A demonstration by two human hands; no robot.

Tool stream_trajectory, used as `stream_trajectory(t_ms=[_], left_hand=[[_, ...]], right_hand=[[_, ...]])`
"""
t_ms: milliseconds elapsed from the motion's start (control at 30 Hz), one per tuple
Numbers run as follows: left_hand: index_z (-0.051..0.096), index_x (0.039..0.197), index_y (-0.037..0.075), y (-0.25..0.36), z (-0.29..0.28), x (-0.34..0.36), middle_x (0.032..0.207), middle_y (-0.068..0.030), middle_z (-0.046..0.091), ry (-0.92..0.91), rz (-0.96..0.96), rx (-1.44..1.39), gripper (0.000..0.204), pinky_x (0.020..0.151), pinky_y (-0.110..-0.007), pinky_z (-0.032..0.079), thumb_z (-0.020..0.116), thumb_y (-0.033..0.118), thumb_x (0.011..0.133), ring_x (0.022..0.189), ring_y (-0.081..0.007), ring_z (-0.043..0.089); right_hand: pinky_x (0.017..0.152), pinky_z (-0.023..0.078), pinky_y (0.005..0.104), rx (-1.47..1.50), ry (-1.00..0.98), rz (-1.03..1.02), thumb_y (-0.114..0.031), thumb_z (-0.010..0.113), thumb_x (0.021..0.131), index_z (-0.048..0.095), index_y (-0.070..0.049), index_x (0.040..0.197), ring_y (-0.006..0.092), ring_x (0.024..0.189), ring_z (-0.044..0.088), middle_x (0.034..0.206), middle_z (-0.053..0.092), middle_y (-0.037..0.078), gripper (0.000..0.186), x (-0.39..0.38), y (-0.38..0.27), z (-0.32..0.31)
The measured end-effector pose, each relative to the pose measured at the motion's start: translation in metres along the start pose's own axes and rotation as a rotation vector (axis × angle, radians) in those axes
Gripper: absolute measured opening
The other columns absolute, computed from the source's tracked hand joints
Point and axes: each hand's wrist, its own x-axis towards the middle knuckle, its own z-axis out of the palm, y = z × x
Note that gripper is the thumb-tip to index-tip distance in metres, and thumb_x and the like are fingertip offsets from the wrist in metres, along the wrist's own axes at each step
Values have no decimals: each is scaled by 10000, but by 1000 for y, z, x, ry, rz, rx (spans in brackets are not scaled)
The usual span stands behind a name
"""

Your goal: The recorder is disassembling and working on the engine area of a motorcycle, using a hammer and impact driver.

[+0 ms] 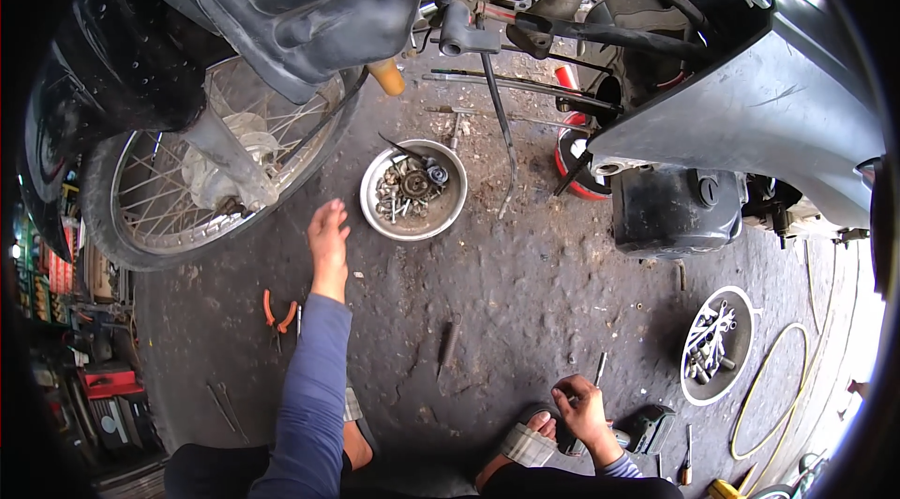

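Observation:
My left hand (328, 241) is stretched forward between the spoked front wheel (225, 162) and a round metal bowl (460, 199). Its fingers are slightly apart and nothing shows in them. Small bolts (401, 207) and a black part with a lever (434, 173) lie in that bowl. Close to my right foot, my right hand (583, 410) has its fingers curled in a pinch; whatever may be between them is too small to make out. Just beyond it is a thin metal rod (601, 368). A dark cordless power tool (649, 429) is partly hidden beside that hand.
A partly stripped motorbike with a grey body panel (750, 115) spans the far side. Orange-handled pliers (278, 312) and a dark-handled tool (450, 346) lie on the floor. At the right are a bowl of wrenches (741, 354), a screwdriver (687, 473) and a yellowish hose (750, 405).

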Motion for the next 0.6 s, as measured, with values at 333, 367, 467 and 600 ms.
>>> stream_trajectory(t_ms=[333, 367, 467, 600], left_hand=[[647, 946, 77, 5, 105, -230, 901, -114, 644, -1331, 504, 642, 213, 773, -431, 504, 686, 241, 817, 901, -303, 645], [643, 962, 81, 32, 124, -260, 920, -98, 638, -1673, 679, 625, 267, 736, -455, 493, 695, 253, 765, 879, -293, 643], [597, 898, 78, 94, 148, -324, 886, -80, 651, -1762, 1044, 276, 190, 723, -431, 491, 579, 257, 838, 750, -250, 625], [576, 1045, 42, 63, 52, -305, 1003, -100, 639, -1213, 764, 2, 335, 821, -404, 473, 551, 337, 887, 871, -233, 613]], right_hand=[[632, 526, 329, -24, -42, 105, -66, 699, 816, 648, 5, 902, 231, 693, 660, 817, 642, 140, 123, 2, 9, -4], [631, 526, 331, -30, -42, 54, -65, 696, 813, 648, 2, 907, 220, 699, 652, 827, 642, 143, 125, 2, 12, -6], [621, 508, 343, -66, -46, 272, -70, 710, 816, 647, 3, 908, 285, 716, 647, 842, 645, 142, 133, -6, 21, 2], [637, 510, 335, -34, 28, 212, -51, 693, 826, 635, 30, 901, 278, 710, 657, 788, 633, 166, 125, -14, 28, 6]])
